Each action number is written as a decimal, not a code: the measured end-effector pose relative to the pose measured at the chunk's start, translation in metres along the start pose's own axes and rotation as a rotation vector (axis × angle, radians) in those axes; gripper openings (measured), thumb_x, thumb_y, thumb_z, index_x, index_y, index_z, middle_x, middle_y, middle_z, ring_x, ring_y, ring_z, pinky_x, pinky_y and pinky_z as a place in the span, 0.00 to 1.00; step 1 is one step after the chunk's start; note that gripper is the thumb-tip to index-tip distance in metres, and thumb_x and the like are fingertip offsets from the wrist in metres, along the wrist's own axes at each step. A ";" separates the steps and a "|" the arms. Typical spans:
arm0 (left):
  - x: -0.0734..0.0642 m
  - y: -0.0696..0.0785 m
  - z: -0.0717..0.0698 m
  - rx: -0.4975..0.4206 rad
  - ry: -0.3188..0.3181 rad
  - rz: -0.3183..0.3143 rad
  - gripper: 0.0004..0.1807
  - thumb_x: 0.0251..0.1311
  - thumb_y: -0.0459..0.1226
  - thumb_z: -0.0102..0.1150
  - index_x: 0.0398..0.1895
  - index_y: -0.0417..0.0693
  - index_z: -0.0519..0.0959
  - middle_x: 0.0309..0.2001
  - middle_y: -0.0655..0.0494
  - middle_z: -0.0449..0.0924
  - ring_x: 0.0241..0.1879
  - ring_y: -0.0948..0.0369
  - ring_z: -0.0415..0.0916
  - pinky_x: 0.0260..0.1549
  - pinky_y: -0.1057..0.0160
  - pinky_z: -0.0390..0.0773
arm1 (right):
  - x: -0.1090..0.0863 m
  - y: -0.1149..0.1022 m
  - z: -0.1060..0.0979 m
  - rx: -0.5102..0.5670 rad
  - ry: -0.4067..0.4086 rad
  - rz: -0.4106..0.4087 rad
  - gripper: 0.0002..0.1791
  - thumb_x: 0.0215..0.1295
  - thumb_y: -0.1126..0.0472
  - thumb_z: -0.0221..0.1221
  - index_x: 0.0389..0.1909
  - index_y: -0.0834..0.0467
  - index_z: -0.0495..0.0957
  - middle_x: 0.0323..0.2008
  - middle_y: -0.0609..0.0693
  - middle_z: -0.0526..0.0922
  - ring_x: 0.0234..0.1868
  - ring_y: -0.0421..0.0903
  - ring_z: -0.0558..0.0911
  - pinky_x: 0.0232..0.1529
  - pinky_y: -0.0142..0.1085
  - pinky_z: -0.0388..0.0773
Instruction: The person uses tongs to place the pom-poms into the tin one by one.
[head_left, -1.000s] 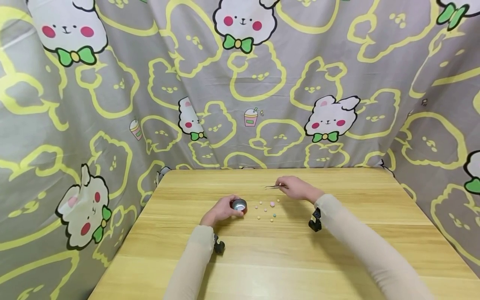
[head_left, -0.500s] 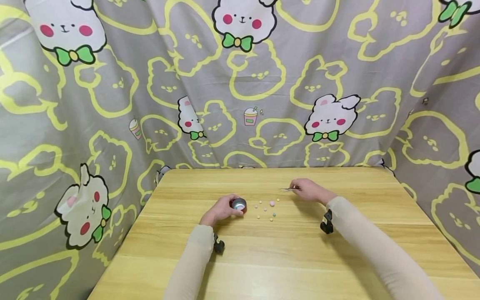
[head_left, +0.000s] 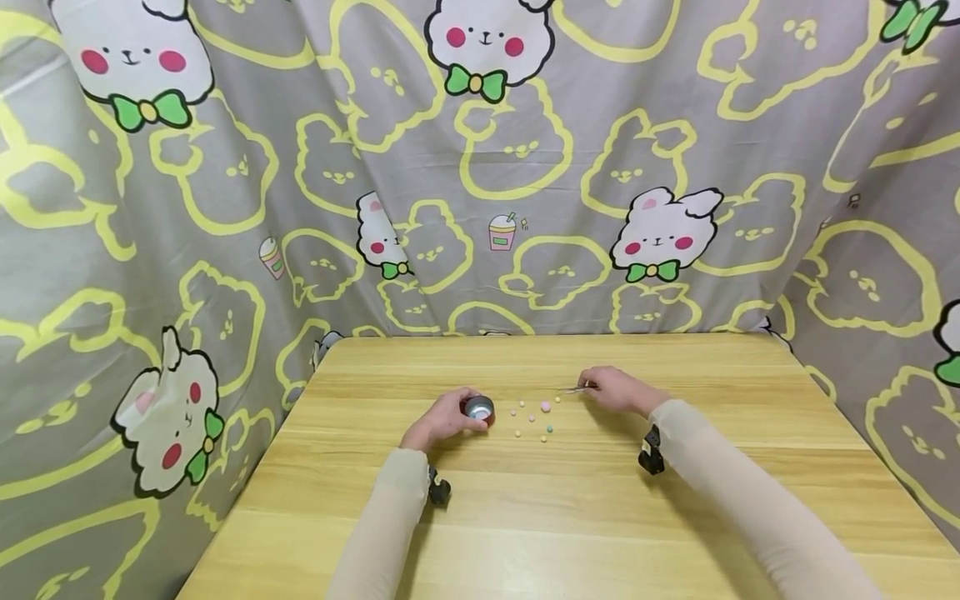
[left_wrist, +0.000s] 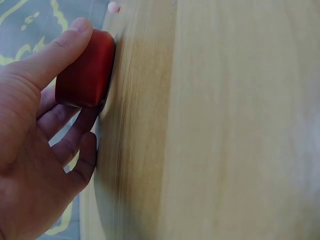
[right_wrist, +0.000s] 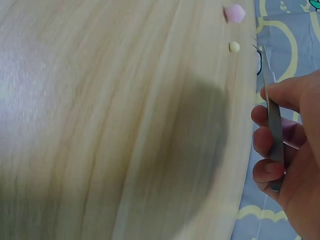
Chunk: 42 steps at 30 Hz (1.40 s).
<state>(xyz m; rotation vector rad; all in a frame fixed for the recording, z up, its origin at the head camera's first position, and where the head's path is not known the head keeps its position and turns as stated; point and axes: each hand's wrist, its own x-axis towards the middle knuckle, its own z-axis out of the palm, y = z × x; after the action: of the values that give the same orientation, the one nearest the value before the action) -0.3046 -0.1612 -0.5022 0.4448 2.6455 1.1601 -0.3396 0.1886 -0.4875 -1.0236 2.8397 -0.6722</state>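
My left hand grips a small round red tin by its side; its silvery inside faces up in the head view. The left wrist view shows the tin's red wall between thumb and fingers, close to the tabletop. Metal tweezers are held in my right hand, fingers curled round the shanks. Their tips point left, near a small pale yellow ball. Beyond that ball sits a larger pink ball. A teal ball lies nearer to me.
Several small pastel balls, among them a yellow ball, lie scattered between the two hands on the wooden table. A patterned grey curtain hangs along the table's back and sides.
My right hand moved right with the tweezers, then slightly down toward the outer yellow ball. The left hand and the tin stayed in place.
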 end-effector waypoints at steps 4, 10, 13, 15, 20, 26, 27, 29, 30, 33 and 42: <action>0.000 0.000 0.000 0.003 -0.003 0.008 0.27 0.47 0.39 0.73 0.52 0.44 0.75 0.45 0.54 0.77 0.48 0.57 0.73 0.51 0.54 0.70 | 0.001 0.000 0.004 0.001 -0.009 0.009 0.04 0.64 0.67 0.55 0.35 0.59 0.78 0.30 0.48 0.78 0.32 0.44 0.74 0.37 0.42 0.73; 0.003 -0.003 0.001 0.001 0.000 0.010 0.27 0.48 0.40 0.73 0.52 0.46 0.75 0.45 0.55 0.77 0.47 0.58 0.73 0.51 0.56 0.70 | 0.002 0.003 0.008 0.018 -0.039 0.048 0.04 0.65 0.66 0.55 0.36 0.58 0.78 0.31 0.46 0.77 0.32 0.43 0.74 0.36 0.41 0.72; 0.005 -0.004 0.002 0.001 0.001 0.020 0.26 0.47 0.40 0.73 0.51 0.46 0.76 0.45 0.55 0.77 0.47 0.58 0.73 0.51 0.55 0.70 | 0.002 0.004 0.009 0.020 -0.049 0.053 0.04 0.65 0.65 0.55 0.36 0.57 0.78 0.31 0.46 0.77 0.32 0.43 0.73 0.35 0.40 0.71; 0.005 -0.005 0.002 -0.001 0.000 0.020 0.26 0.47 0.40 0.73 0.51 0.47 0.76 0.44 0.55 0.77 0.47 0.58 0.73 0.51 0.55 0.70 | 0.002 0.004 0.010 0.022 -0.054 0.050 0.04 0.65 0.66 0.55 0.37 0.58 0.78 0.31 0.46 0.77 0.31 0.43 0.72 0.35 0.40 0.71; 0.005 -0.005 0.002 -0.005 -0.002 0.012 0.26 0.47 0.41 0.73 0.51 0.47 0.75 0.45 0.56 0.77 0.47 0.58 0.72 0.51 0.55 0.70 | 0.002 0.003 0.011 0.015 -0.057 0.053 0.04 0.65 0.66 0.55 0.37 0.59 0.78 0.30 0.46 0.76 0.31 0.43 0.72 0.35 0.40 0.71; 0.003 -0.003 0.002 -0.007 -0.009 0.012 0.26 0.48 0.40 0.73 0.51 0.47 0.75 0.45 0.55 0.77 0.48 0.57 0.72 0.51 0.54 0.69 | 0.002 0.002 0.012 -0.001 -0.046 0.041 0.04 0.64 0.67 0.55 0.37 0.59 0.78 0.30 0.46 0.77 0.31 0.43 0.73 0.36 0.42 0.72; 0.003 -0.003 0.002 -0.010 -0.010 0.012 0.26 0.48 0.40 0.73 0.51 0.47 0.75 0.45 0.55 0.77 0.48 0.57 0.72 0.51 0.54 0.69 | 0.002 0.003 0.012 -0.004 -0.043 0.039 0.04 0.64 0.67 0.55 0.37 0.59 0.78 0.30 0.46 0.77 0.31 0.43 0.73 0.36 0.42 0.72; 0.004 -0.003 0.002 -0.011 -0.012 0.010 0.27 0.48 0.41 0.73 0.52 0.47 0.75 0.46 0.55 0.77 0.48 0.57 0.72 0.51 0.54 0.69 | 0.002 0.003 0.012 0.000 -0.042 0.046 0.04 0.64 0.67 0.55 0.36 0.59 0.78 0.29 0.46 0.77 0.31 0.44 0.73 0.36 0.42 0.72; 0.004 -0.003 0.001 -0.011 -0.012 0.012 0.27 0.48 0.41 0.73 0.52 0.47 0.75 0.46 0.55 0.77 0.48 0.57 0.72 0.51 0.54 0.69 | 0.002 0.004 0.012 0.000 -0.041 0.049 0.04 0.64 0.67 0.55 0.36 0.59 0.78 0.29 0.46 0.76 0.31 0.44 0.73 0.36 0.42 0.72; 0.004 -0.004 0.000 -0.014 -0.012 0.018 0.27 0.48 0.41 0.73 0.52 0.46 0.75 0.45 0.55 0.77 0.48 0.57 0.72 0.51 0.54 0.69 | 0.003 0.005 0.012 -0.002 -0.042 0.051 0.03 0.64 0.67 0.55 0.36 0.58 0.77 0.29 0.46 0.76 0.30 0.43 0.72 0.34 0.41 0.71; 0.002 -0.005 0.000 -0.016 -0.007 0.023 0.27 0.48 0.40 0.72 0.53 0.45 0.75 0.45 0.55 0.77 0.47 0.58 0.73 0.51 0.55 0.70 | 0.003 0.008 0.015 -0.016 -0.046 0.056 0.03 0.65 0.66 0.55 0.37 0.58 0.77 0.30 0.46 0.77 0.32 0.44 0.75 0.37 0.43 0.73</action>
<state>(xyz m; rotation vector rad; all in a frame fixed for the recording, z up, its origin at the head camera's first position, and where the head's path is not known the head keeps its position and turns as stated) -0.3075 -0.1637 -0.5057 0.4760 2.6297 1.1839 -0.3435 0.1865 -0.5042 -0.9457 2.8267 -0.6134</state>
